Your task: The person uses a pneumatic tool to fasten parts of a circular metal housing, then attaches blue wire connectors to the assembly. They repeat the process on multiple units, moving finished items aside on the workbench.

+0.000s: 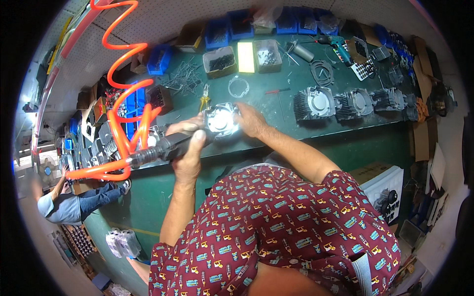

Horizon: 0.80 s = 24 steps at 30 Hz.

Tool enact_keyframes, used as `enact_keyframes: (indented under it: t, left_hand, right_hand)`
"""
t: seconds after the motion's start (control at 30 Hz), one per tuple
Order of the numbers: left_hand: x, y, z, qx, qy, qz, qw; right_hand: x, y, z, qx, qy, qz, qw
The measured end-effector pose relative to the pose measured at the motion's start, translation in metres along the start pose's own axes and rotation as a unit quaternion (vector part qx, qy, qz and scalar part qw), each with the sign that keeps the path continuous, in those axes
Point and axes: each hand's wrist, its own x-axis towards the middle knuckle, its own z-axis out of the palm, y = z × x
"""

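Note:
My left hand [187, 150] is wrapped round a black, straight-bodied air tool [170, 147] joined to an orange coiled hose. The front of the tool points at a silver metal casting [220, 120], brightly lit, near the bench's front edge. Glare hides the casting's details and the tool's tip. My right hand [251, 120] grips the casting's right side, fingers closed on its edge. Yellow-handled pliers [204, 98] lie just behind the casting. A thin ring gasket [239, 87] rests farther back on the green bench [266, 106].
Finned metal castings [318, 102] stand in a row at right. Blue bins [217, 33] and tubs of screws [219, 61] line the back. A red-handled hex key [278, 92] and a teal power drill [340, 49] lie on the bench. The orange hose [118, 93] hangs at left. Another person [64, 204] is far left.

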Motion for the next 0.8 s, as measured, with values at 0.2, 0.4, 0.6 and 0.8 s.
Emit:
enact_keyframes:
  t: [0.2,0.4,0.6,0.8]
  left_hand:
    - [-0.002,-0.011,-0.002,0.059,0.049,-0.025,0.997]
    - [-0.010,-0.039,0.002,0.020,0.086,-0.013,0.996]
    - [-0.010,-0.048,0.002,0.020,0.092,-0.007,0.996]
    - [-0.008,-0.043,0.005,0.072,0.060,-0.047,0.995]
  right_hand:
    - [-0.001,-0.002,-0.001,-0.007,-0.006,0.006,1.000]
    - [0.001,-0.003,-0.004,-0.013,-0.024,0.027,0.999]
    - [0.000,-0.004,-0.002,-0.006,-0.018,0.025,1.000]
    - [0.002,0.003,0.002,-0.007,-0.008,0.024,1.000]
